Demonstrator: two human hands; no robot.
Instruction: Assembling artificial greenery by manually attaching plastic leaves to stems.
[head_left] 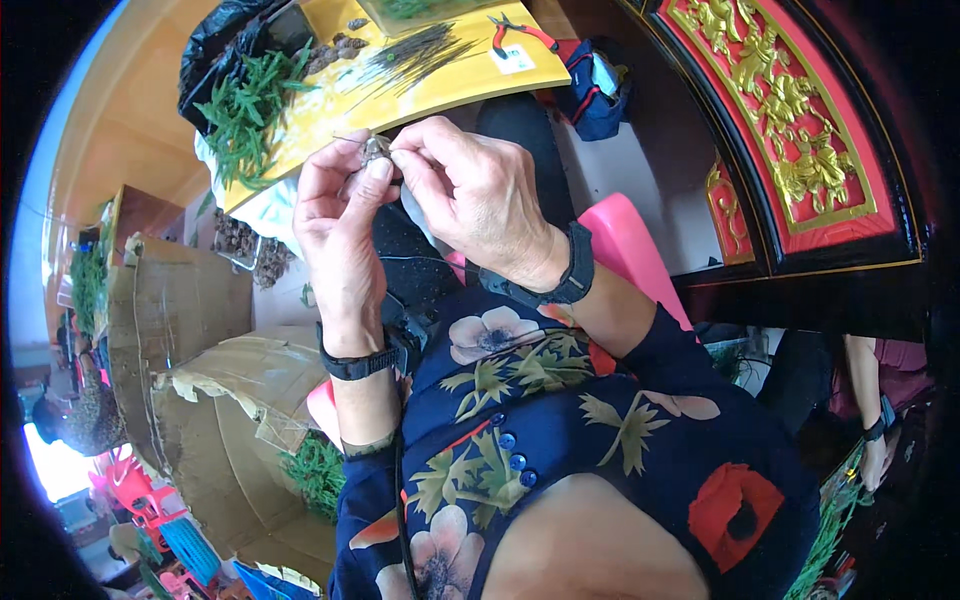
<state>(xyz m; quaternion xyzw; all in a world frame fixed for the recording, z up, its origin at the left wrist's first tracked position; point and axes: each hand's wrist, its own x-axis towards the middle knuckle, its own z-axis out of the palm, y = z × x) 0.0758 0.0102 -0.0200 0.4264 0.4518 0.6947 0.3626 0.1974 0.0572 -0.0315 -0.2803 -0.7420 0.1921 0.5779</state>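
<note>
Sitting between both hands [338, 222] [485, 190]: brown cone [375, 149]

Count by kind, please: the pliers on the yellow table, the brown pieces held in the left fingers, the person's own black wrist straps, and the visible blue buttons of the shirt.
Pliers: 1
Brown piece: 1
Black wrist straps: 2
Blue buttons: 4
Total: 8
</note>
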